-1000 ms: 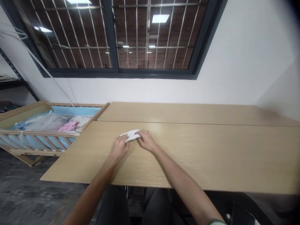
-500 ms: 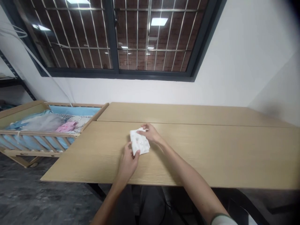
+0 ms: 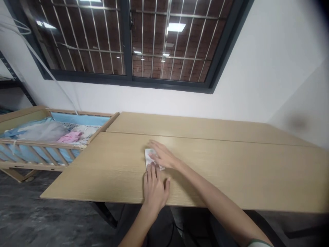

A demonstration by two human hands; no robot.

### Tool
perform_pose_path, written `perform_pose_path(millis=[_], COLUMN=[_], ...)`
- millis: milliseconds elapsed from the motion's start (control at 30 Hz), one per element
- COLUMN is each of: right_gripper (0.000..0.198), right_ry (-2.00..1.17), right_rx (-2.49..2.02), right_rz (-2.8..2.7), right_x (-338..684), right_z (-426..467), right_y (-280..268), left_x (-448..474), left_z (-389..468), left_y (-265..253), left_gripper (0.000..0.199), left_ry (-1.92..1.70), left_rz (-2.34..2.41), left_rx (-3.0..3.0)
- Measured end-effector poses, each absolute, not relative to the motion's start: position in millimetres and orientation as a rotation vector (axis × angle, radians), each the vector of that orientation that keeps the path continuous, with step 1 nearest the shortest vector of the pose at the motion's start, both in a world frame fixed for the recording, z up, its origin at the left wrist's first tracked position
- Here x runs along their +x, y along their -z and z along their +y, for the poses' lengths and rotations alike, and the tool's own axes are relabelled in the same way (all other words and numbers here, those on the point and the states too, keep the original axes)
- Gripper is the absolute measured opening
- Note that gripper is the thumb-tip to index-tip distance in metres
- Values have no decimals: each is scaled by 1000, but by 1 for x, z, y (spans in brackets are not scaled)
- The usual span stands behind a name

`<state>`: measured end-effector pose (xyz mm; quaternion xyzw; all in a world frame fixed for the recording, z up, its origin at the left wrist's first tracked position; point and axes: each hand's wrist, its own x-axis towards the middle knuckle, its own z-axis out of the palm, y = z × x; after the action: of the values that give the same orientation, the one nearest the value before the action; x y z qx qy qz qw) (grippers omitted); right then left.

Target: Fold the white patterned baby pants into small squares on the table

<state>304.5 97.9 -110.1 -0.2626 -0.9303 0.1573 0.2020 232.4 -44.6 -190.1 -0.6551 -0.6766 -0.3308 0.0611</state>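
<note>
A small folded white cloth [image 3: 148,155] lies on the wooden tabletop [image 3: 231,171], mostly covered by my hands. In the earlier view it carries a small faint print. My left hand [image 3: 155,188] rests with fingers outstretched on its near edge, thumb apart. Across its far right part lies my right hand [image 3: 163,155], open and slightly blurred, palm down with fingers pointing to the far left. Neither hand grasps the cloth.
At the left stands a wooden crib [image 3: 84,146] with a blue liner, white netting [image 3: 47,132] and pink cloth [image 3: 70,137] inside. A seam crosses the tabletop toward the back. Behind are a white wall and a barred window [image 3: 128,80].
My hands have gone from holding the cloth's edges to lying flat over it. The left hand moved right and onto the cloth; the cloth now lies flatter.
</note>
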Motion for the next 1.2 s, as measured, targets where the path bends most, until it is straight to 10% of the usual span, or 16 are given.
perform_pose_path(millis=[267,733,1200], right_gripper=[49,67,33], right_ry=[-790,-504,-263], right_rx=[-448,-894,-1311], right_rz=[-3003,-2884,-2359], right_x=[304,294,305], right_z=[75,173,94], right_y=[121,152,159], left_x=[234,233,178], left_z=[-48,-43,-13], left_y=[194,197,175], left_gripper=[54,67,41], left_ry=[937,978,988], left_rz=[-2087,-2093,-2535], left_rx=[-2094,-2048,-1874])
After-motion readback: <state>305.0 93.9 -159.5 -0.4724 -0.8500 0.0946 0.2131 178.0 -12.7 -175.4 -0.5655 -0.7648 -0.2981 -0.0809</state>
